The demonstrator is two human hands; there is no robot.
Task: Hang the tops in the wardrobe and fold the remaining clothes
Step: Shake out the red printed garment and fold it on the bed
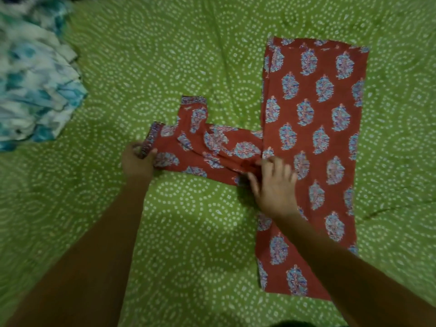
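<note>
Green bedsheet [188,55] with white dotted print covers the whole bed. Red top [313,142] with blue motifs lies flat on it at 3 o'clock, body folded into a long strip, sleeves stretched toward 9 o'clock. Blue-white garment pile [33,76] bunched at 10 o'clock, well apart. Left hand [138,161] grip pinches the sleeve cuff [148,143]. Right hand [274,185] released, fingers spread, pressing where sleeve meets body.

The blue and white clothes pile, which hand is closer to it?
Left. The left hand pinches the red garment's sleeve cuff, below and right of the blue and white pile. The right hand presses where sleeve meets body, farther right.
</note>
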